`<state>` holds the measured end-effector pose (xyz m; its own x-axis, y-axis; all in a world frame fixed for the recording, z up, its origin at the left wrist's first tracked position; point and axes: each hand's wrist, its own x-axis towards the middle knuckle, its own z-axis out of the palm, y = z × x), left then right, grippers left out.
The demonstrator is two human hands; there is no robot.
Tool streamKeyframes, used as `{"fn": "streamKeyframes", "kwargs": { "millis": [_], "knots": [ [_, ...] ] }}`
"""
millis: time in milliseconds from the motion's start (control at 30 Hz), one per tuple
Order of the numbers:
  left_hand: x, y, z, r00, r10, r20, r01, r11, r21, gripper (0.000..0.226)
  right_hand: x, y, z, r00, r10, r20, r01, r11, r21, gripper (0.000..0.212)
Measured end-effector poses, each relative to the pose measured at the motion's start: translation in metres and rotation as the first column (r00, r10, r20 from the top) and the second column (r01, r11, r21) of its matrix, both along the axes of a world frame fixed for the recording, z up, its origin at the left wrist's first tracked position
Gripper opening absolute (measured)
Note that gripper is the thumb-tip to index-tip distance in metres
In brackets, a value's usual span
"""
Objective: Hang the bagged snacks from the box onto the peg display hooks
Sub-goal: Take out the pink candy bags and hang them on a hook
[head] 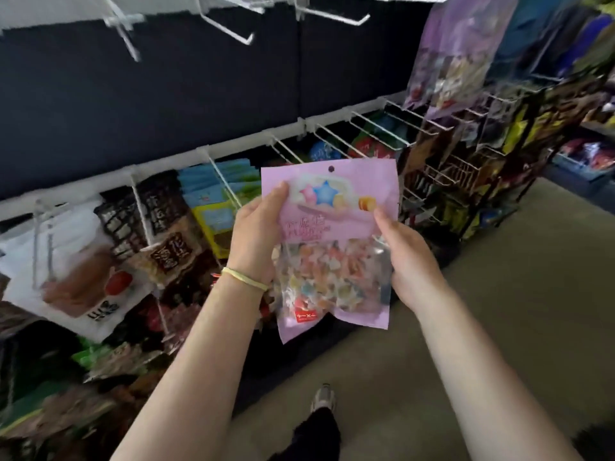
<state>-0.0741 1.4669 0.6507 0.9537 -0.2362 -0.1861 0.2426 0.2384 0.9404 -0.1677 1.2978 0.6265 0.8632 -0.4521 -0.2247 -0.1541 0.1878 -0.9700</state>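
Pink candy bag (336,207) sits upright in mid-air in front of the peg display, held by both hands at chest height, its punched hang hole (331,168) at the top edge facing the racks. The left hand (256,237) grips the bag's left edge, thumb on the printed front and fingers behind; the right hand (404,261) grips the right edge the same way, thumb near the clear window full of small coloured sweets. Both grips are clenched on the bag, neither free.

It looks light and limp: thin glossy film, likely slippery, with loose contents that sag to the bottom. The sweets inside may crush if squeezed, so the flat upper panel beside the hole seems the best place to pinch, keeping the hole taut and visible.

Bare white peg hooks (336,136) jut out just behind the bag; more empty hooks (229,31) hang above. Matching purple bags (456,51) hang to the upper right, dark snack packs (159,224) to the left. No box is in view.
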Motion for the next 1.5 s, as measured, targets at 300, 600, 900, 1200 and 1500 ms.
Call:
{"fn": "streamKeyframes", "kwargs": {
  "millis": [300,600,900,1200,1500],
  "knots": [
    [0.114,-0.171,0.029,0.991,-0.128,-0.04,0.126,0.991,-0.047,0.047,0.101,-0.16,0.039,0.985,-0.167,-0.038,0.167,0.986,-0.01,0.032],
    [0.148,-0.323,0.049,0.982,-0.177,0.062,0.183,0.977,-0.113,0.03,0.154,-0.329,0.069,0.969,-0.158,0.189,0.154,0.987,0.037,0.028],
    [0.155,-0.458,0.079,0.941,0.189,0.282,-0.163,0.98,-0.115,0.025,0.208,-0.477,0.105,0.94,0.008,0.34,0.026,0.995,-0.094,0.044],
    [0.166,-0.502,0.098,0.844,0.361,0.398,-0.367,0.928,-0.064,0.009,0.261,-0.52,0.119,0.899,0.177,0.401,-0.143,0.983,-0.113,0.045],
    [0.178,-0.515,0.095,0.822,0.436,0.365,-0.464,0.886,-0.013,0.014,0.283,-0.53,0.112,0.914,0.174,0.366,-0.167,0.985,-0.051,0.032]
  ]
}}
